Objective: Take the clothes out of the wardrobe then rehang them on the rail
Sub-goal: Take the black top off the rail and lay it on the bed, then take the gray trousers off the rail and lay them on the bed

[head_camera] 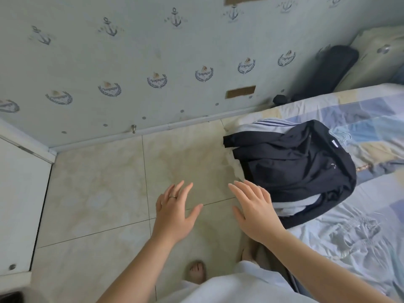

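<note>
A pile of clothes lies on the near corner of the bed, with a dark navy jacket (293,167) on top and a white garment with blue stripes (265,125) under it. A pale blue hanger (343,136) pokes out by the jacket's collar. My left hand (175,212) hovers over the floor tiles with its fingers spread and holds nothing; a ring sits on one finger. My right hand (254,209) hovers just left of the pile, fingers straight, also empty. No wardrobe rail is in view.
The bed (360,226) with a blue patchwork sheet fills the right side. A white cabinet (19,193) stands at the left. The wall has anchor-patterned paper. A dark bag (328,71) and a pale suitcase (376,53) lean at the back right. My bare feet stand on the tiles.
</note>
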`<move>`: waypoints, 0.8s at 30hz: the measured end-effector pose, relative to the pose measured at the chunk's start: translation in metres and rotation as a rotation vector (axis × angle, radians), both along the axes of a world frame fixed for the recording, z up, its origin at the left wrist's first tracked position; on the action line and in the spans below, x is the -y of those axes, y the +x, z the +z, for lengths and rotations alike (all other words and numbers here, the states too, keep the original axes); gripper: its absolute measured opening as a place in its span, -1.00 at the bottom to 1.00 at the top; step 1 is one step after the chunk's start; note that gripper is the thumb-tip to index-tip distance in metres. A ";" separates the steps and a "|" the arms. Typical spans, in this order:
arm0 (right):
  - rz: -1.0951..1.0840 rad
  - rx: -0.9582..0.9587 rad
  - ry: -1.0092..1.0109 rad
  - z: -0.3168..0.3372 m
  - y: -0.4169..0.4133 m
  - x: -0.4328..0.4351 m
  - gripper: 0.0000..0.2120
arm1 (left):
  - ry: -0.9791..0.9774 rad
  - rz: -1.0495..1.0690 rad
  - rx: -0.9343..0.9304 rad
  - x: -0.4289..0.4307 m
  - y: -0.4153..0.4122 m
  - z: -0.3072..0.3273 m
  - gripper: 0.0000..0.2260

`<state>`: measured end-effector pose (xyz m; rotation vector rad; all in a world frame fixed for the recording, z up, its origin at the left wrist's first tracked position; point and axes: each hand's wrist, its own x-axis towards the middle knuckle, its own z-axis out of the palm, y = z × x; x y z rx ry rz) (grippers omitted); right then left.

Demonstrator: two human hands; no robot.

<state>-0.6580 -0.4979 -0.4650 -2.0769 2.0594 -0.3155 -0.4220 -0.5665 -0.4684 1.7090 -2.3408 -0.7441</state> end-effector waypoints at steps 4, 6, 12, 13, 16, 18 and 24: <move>-0.006 -0.007 0.010 0.003 0.049 -0.039 -0.50 | 0.029 0.017 -0.030 -0.041 0.052 -0.003 -0.30; 0.008 -0.013 0.012 0.005 0.067 -0.055 -0.50 | 0.035 0.034 -0.049 -0.060 0.071 -0.002 -0.29; 0.069 -0.054 -0.019 0.019 0.105 -0.097 -0.48 | 0.017 0.093 -0.083 -0.117 0.109 0.003 -0.28; 0.080 -0.055 -0.028 0.022 0.109 -0.105 -0.48 | 0.009 0.100 -0.084 -0.128 0.113 0.004 -0.28; 0.122 -0.062 -0.050 0.029 0.121 -0.132 -0.48 | -0.024 0.121 -0.075 -0.165 0.126 0.010 -0.27; 0.155 -0.060 -0.074 0.034 0.128 -0.153 -0.49 | -0.042 0.136 -0.072 -0.192 0.134 0.015 -0.26; 0.271 -0.034 -0.152 0.047 0.159 -0.218 -0.48 | -0.155 0.223 -0.054 -0.287 0.162 0.042 -0.30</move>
